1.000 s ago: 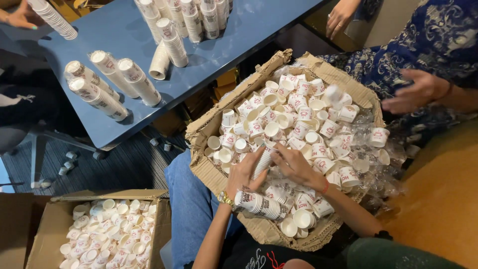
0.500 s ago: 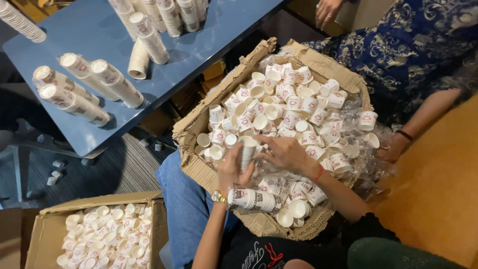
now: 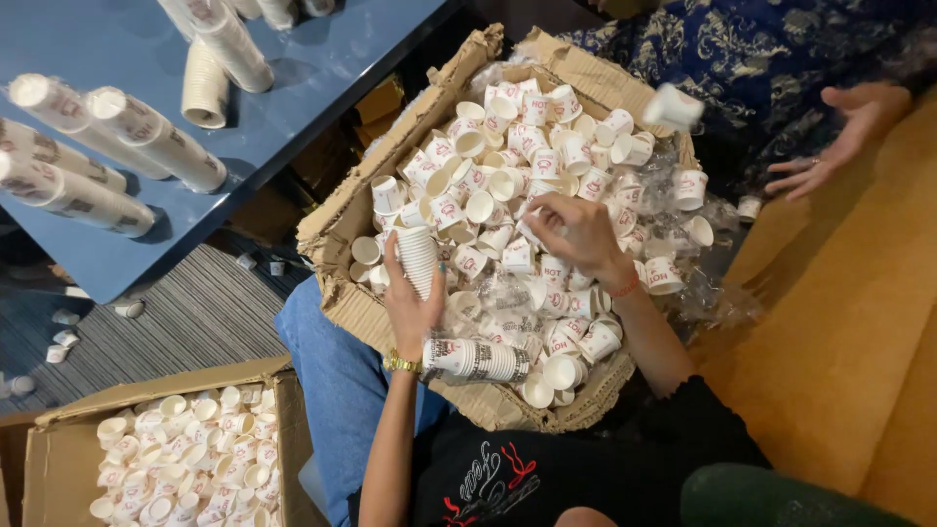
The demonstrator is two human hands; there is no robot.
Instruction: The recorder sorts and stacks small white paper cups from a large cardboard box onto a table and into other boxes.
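Your left hand (image 3: 410, 303) gripped a short stack of nested paper cups (image 3: 420, 259), fingers curled around it, held upright over the 9 o'clock edge of the torn cardboard box (image 3: 342, 220) on your lap. A longer stack (image 3: 476, 359) lay just under that wrist, at 6 o'clock from it. Your right hand (image 3: 578, 232), at 3 o'clock from the left, pinched loose cups (image 3: 527, 166) in the pile, fingers bent down among them. Another person's open hand (image 3: 839, 137) hovered at 2 o'clock, a cup (image 3: 672, 105) in mid-air near it.
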